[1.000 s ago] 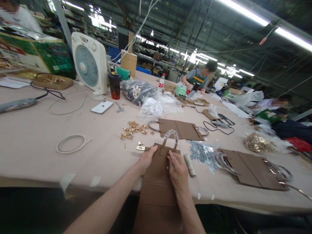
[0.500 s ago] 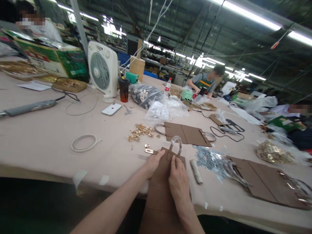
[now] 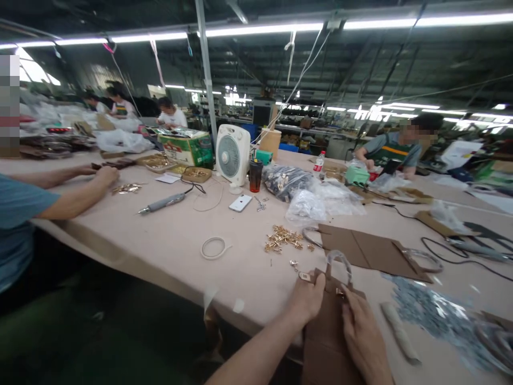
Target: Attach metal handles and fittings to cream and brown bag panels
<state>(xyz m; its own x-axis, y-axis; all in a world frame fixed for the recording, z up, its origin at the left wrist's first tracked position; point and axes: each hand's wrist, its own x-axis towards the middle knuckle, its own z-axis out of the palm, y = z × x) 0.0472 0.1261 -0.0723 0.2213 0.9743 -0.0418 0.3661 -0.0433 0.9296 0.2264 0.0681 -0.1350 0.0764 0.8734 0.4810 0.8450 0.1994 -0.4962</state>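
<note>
A brown leather bag piece with a plastic-wrapped handle hangs over the near table edge. My left hand grips its top left corner, thumb on the leather, beside a gold clasp plate. My right hand presses on the panel at the right, fingertips at a small gold fitting under the handle. A heap of gold fittings lies just beyond.
A flat brown bag panel and silvery pieces lie to the right, a paper roll near my right hand. Fan, dark cup, phone, white cord ring further back. A person's arms rest at left; others work behind.
The view has swung left, bringing the person at the left into sight. My hands stay on the bag piece, the right hand's fingertips still at the fitting under the handle.
</note>
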